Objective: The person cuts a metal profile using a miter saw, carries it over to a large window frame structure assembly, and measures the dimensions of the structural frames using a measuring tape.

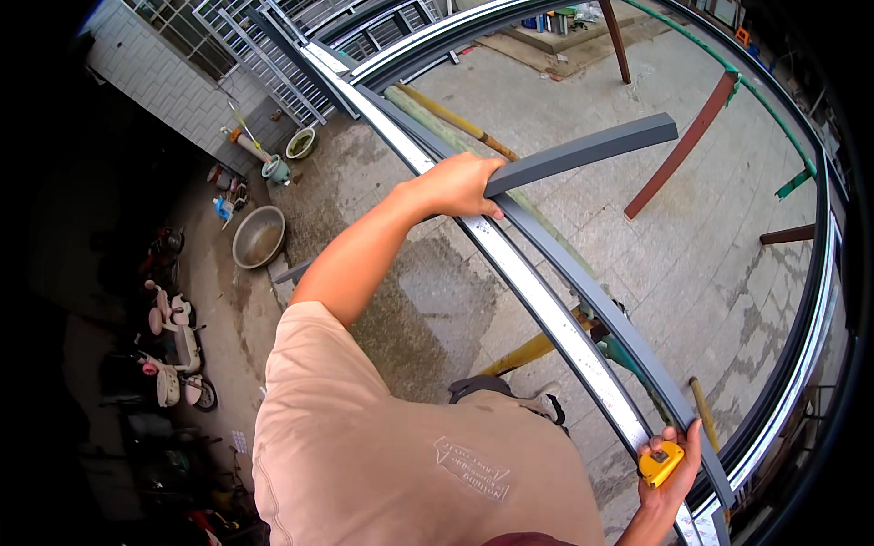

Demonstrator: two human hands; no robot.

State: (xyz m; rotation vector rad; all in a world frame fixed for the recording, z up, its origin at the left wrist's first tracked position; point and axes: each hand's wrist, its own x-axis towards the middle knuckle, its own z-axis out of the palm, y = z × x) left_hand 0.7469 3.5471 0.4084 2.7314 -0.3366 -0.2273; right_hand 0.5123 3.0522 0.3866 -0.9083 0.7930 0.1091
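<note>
My left hand (458, 185) is closed round the near end of a dark grey metal bar (587, 156), which points out to the right. Below that hand runs a silver-faced frame rail (546, 305), with a long grey metal strip (619, 323) along its far side. At the lower right, my right hand (672, 469) is closed on a yellow tape measure (660, 464), beside the rail and strip. Its fingertips touch or lie close to the grey strip. No drawn-out blade can be made out.
Yellow poles (523, 353) lie under the frame. Reddish-brown metal legs (683, 146) stand beyond it, with a green bar (774, 114) at the far right. A metal basin (259, 237) and pink scooter (177, 337) are at left. Metal grilles (264, 59) lean at the back.
</note>
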